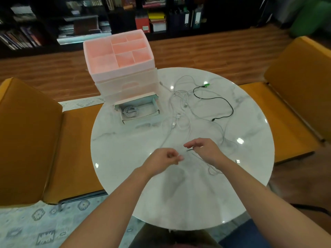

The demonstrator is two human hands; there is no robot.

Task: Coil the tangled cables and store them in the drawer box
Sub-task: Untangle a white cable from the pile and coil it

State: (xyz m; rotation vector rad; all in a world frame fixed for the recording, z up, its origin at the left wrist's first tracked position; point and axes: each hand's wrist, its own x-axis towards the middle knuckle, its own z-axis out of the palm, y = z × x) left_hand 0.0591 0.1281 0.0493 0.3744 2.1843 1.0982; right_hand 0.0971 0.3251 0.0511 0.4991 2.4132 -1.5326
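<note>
Nearest, the left hand (163, 156) hovers over the round marble table (125, 176) with its fingers curled in and the tips pinched together, seemingly on the end of a thin white cable (167, 138), though the strand there is too fine to be sure. Just beside it, the right hand (206, 151) holds its fingers loosely bent, a short dark-tipped cable end at its fingertips; whether it pinches that end I cannot tell. The hands look placed to draw one strand free and wind it. Beyond them the tangled white cables (180, 108) sprawl across the middle of the table, with a black cable (227, 102) looping to the right. Farther left, the bottom drawer (155, 104) of the pink drawer box (125, 86) stands pulled open, presumably to receive each bundle; one coiled white cable (129, 111) already lies inside. The top tray's compartments appear empty.
</note>
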